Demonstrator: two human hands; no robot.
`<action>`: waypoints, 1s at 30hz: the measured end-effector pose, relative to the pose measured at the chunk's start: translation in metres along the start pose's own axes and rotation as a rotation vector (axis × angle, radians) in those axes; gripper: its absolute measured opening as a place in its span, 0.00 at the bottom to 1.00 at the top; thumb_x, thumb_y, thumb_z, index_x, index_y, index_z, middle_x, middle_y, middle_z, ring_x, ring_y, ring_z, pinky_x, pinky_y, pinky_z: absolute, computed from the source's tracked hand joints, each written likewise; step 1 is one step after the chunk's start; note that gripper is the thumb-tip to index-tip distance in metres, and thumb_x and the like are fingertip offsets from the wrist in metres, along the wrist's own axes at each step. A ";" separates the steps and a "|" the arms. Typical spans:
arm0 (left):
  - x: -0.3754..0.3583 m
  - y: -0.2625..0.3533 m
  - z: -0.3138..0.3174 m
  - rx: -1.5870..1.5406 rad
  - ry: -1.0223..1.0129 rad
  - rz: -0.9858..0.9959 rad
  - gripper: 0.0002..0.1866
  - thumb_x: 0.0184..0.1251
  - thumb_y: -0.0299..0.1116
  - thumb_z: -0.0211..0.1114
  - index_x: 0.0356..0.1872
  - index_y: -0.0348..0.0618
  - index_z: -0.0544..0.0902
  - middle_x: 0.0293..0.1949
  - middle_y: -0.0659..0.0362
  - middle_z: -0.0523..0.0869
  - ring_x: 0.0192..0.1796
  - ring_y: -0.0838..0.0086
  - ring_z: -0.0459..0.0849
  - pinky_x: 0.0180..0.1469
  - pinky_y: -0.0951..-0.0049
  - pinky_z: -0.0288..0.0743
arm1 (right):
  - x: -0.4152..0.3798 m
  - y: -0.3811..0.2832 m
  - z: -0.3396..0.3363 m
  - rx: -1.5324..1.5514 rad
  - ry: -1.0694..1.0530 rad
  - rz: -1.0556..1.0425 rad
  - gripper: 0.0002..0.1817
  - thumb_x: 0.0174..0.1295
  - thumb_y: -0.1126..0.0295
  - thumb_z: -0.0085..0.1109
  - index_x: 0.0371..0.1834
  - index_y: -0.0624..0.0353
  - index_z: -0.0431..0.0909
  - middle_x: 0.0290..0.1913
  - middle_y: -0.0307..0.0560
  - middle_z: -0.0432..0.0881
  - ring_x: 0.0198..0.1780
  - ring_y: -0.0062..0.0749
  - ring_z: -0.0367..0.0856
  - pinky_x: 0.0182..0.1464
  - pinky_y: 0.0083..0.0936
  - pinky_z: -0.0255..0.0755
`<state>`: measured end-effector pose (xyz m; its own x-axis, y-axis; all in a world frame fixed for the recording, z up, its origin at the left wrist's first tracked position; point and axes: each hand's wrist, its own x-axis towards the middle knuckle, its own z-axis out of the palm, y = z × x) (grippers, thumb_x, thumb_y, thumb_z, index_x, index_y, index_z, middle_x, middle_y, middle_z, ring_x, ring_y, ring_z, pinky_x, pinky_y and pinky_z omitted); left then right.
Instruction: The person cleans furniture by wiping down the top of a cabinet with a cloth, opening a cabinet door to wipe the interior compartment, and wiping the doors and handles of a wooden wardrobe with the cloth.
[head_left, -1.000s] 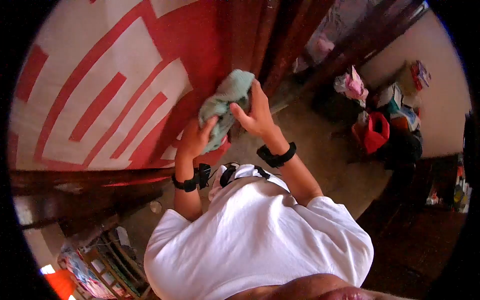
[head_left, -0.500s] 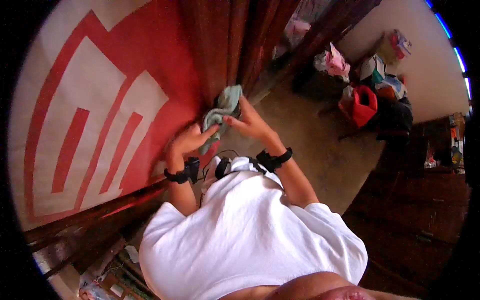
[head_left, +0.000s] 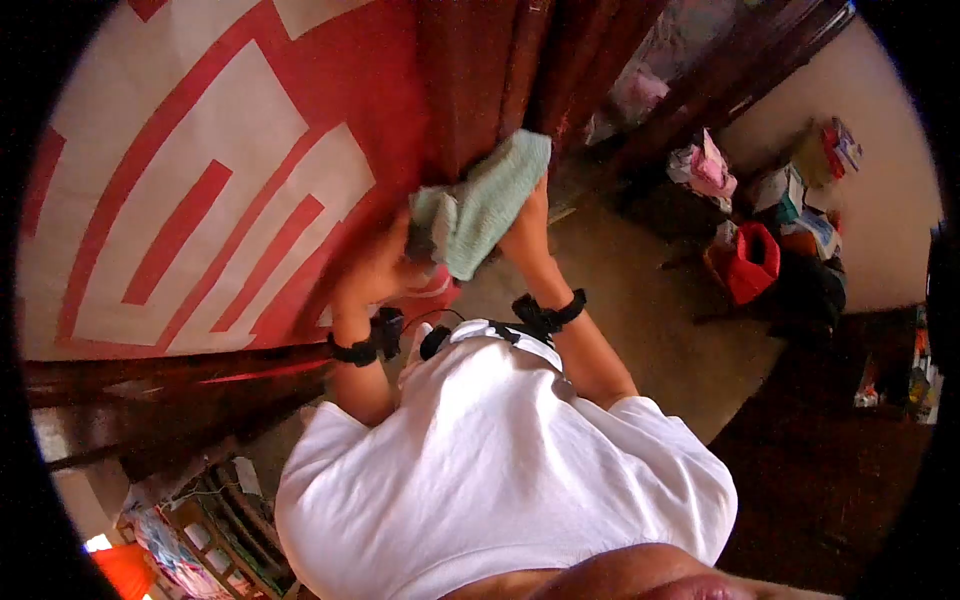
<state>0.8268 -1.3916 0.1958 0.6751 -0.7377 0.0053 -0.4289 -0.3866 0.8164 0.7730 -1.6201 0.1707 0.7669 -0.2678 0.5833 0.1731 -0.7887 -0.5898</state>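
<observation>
A pale green cloth (head_left: pixel 495 205), perhaps a small towel, is spread at a slant in front of me, beside the red and white patterned surface. My right hand (head_left: pixel 527 238) has hold of its right side, and most of the fingers are hidden behind it. At the cloth's lower left edge is my left hand (head_left: pixel 378 265), smeared by motion and in shadow, so I cannot make out how its fingers lie. Black straps with small dark devices circle both wrists.
The large red and white patterned surface (head_left: pixel 240 200) fills the left, with dark red drapery (head_left: pixel 480 80) at the top. A red bag (head_left: pixel 752 262) and pink bundles (head_left: pixel 708 172) are piled at the right. Dark wooden furniture (head_left: pixel 820 450) stands lower right. A bare floor (head_left: pixel 640 300) lies between.
The cloth was bunched up between both hands and is now opened out wider, higher and further right. My right hand has moved right, behind it. The view has turned slightly.
</observation>
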 end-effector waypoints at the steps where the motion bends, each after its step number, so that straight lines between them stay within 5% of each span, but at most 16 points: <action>1: 0.000 -0.005 0.015 0.026 -0.022 -0.045 0.44 0.57 0.43 0.69 0.72 0.39 0.56 0.53 0.39 0.80 0.53 0.46 0.81 0.56 0.56 0.73 | -0.010 0.003 0.007 0.490 0.080 0.229 0.26 0.59 0.69 0.64 0.61 0.58 0.70 0.57 0.51 0.76 0.58 0.44 0.71 0.60 0.34 0.67; 3: -0.002 0.004 0.034 0.117 -0.060 -0.143 0.47 0.57 0.46 0.71 0.73 0.40 0.55 0.60 0.38 0.75 0.58 0.46 0.78 0.59 0.55 0.72 | -0.023 0.015 0.007 0.895 0.054 0.505 0.19 0.71 0.66 0.51 0.63 0.59 0.65 0.52 0.49 0.76 0.53 0.31 0.77 0.50 0.30 0.75; 4: 0.001 0.001 0.047 0.012 -0.052 -0.065 0.50 0.57 0.48 0.72 0.74 0.40 0.53 0.65 0.41 0.72 0.63 0.51 0.76 0.63 0.58 0.69 | -0.016 0.019 0.000 0.901 0.052 0.495 0.19 0.71 0.66 0.51 0.63 0.59 0.65 0.52 0.49 0.76 0.53 0.31 0.77 0.50 0.30 0.75; 6: -0.002 0.024 0.049 -0.129 -0.123 -0.106 0.51 0.58 0.49 0.71 0.75 0.40 0.50 0.67 0.44 0.69 0.66 0.57 0.72 0.66 0.62 0.65 | 0.000 0.023 -0.018 1.440 0.015 0.807 0.17 0.72 0.66 0.49 0.60 0.59 0.67 0.51 0.47 0.76 0.52 0.29 0.77 0.48 0.28 0.75; 7: -0.002 0.048 0.046 -0.177 -0.150 -0.126 0.51 0.59 0.49 0.71 0.76 0.39 0.49 0.68 0.45 0.68 0.67 0.59 0.71 0.68 0.63 0.63 | 0.014 0.014 -0.032 1.357 0.022 0.711 0.16 0.71 0.64 0.51 0.57 0.59 0.69 0.48 0.44 0.77 0.46 0.30 0.80 0.45 0.29 0.76; 9: 0.009 0.068 0.050 -0.314 -0.087 0.178 0.51 0.62 0.49 0.70 0.76 0.39 0.47 0.70 0.48 0.65 0.69 0.64 0.65 0.71 0.65 0.58 | 0.040 0.008 -0.047 0.533 0.112 0.146 0.15 0.65 0.66 0.53 0.52 0.59 0.73 0.43 0.49 0.79 0.37 0.42 0.82 0.40 0.34 0.76; 10: 0.014 0.072 0.056 -0.313 -0.099 0.169 0.51 0.62 0.49 0.70 0.76 0.39 0.47 0.70 0.48 0.65 0.69 0.64 0.65 0.71 0.65 0.58 | 0.049 0.008 -0.058 0.160 0.123 -0.088 0.15 0.63 0.66 0.53 0.51 0.59 0.74 0.42 0.52 0.79 0.36 0.47 0.82 0.39 0.36 0.76; 14: 0.052 0.057 0.102 -0.471 0.015 0.077 0.46 0.65 0.44 0.67 0.75 0.38 0.48 0.70 0.49 0.62 0.70 0.62 0.62 0.71 0.65 0.56 | 0.048 0.007 -0.072 0.147 0.038 0.135 0.14 0.60 0.68 0.55 0.47 0.59 0.80 0.43 0.53 0.83 0.43 0.50 0.82 0.44 0.33 0.75; 18: 0.087 0.045 0.133 -0.462 0.331 0.160 0.24 0.70 0.36 0.63 0.63 0.38 0.69 0.57 0.56 0.76 0.59 0.70 0.73 0.62 0.70 0.66 | 0.011 0.075 -0.030 -0.138 -0.203 0.259 0.09 0.57 0.68 0.56 0.38 0.61 0.76 0.40 0.55 0.83 0.40 0.59 0.80 0.37 0.46 0.73; 20: 0.090 0.047 0.131 -0.532 0.245 0.168 0.23 0.70 0.35 0.63 0.61 0.38 0.71 0.57 0.55 0.77 0.58 0.68 0.75 0.61 0.69 0.67 | -0.004 0.079 -0.031 -0.308 -0.342 0.175 0.22 0.42 0.77 0.67 0.43 0.57 0.72 0.40 0.56 0.80 0.38 0.58 0.80 0.36 0.45 0.75; 22: 0.080 0.058 0.127 -0.538 0.240 0.176 0.22 0.69 0.34 0.64 0.60 0.37 0.72 0.57 0.53 0.77 0.59 0.64 0.75 0.63 0.67 0.66 | -0.003 0.061 -0.047 -0.327 -0.398 0.154 0.30 0.39 0.81 0.67 0.51 0.57 0.71 0.40 0.57 0.80 0.40 0.61 0.79 0.38 0.45 0.75; 24: 0.077 0.068 0.119 -0.540 0.229 0.183 0.21 0.67 0.32 0.64 0.59 0.36 0.73 0.58 0.50 0.78 0.60 0.60 0.75 0.64 0.65 0.65 | 0.003 0.048 -0.056 -0.064 -0.121 0.010 0.29 0.48 0.78 0.63 0.58 0.57 0.71 0.42 0.57 0.80 0.43 0.61 0.79 0.38 0.45 0.75; 26: 0.079 0.079 0.116 -0.395 0.300 0.393 0.18 0.67 0.29 0.62 0.57 0.36 0.76 0.62 0.48 0.74 0.64 0.56 0.72 0.66 0.62 0.62 | 0.026 0.012 -0.078 0.156 0.118 0.088 0.17 0.67 0.71 0.45 0.57 0.59 0.75 0.46 0.59 0.79 0.46 0.61 0.79 0.43 0.40 0.75; 28: 0.088 0.100 0.111 -0.431 0.427 0.428 0.20 0.66 0.26 0.61 0.58 0.36 0.75 0.64 0.45 0.71 0.67 0.51 0.68 0.69 0.57 0.58 | 0.047 0.005 -0.089 0.253 0.317 -0.003 0.18 0.72 0.64 0.43 0.56 0.61 0.77 0.53 0.54 0.74 0.52 0.48 0.78 0.51 0.34 0.74; 30: 0.099 0.114 0.098 -0.035 0.467 0.593 0.22 0.64 0.26 0.61 0.60 0.35 0.72 0.65 0.41 0.67 0.67 0.45 0.64 0.69 0.53 0.56 | 0.072 0.004 -0.098 0.307 0.400 -0.060 0.17 0.71 0.65 0.47 0.55 0.63 0.77 0.58 0.51 0.69 0.58 0.45 0.72 0.58 0.33 0.70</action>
<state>0.7862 -1.5626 0.2325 0.5243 -0.5027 0.6873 -0.7856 0.0258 0.6181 0.7685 -1.6966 0.2649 0.4633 -0.4655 0.7541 0.4293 -0.6266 -0.6505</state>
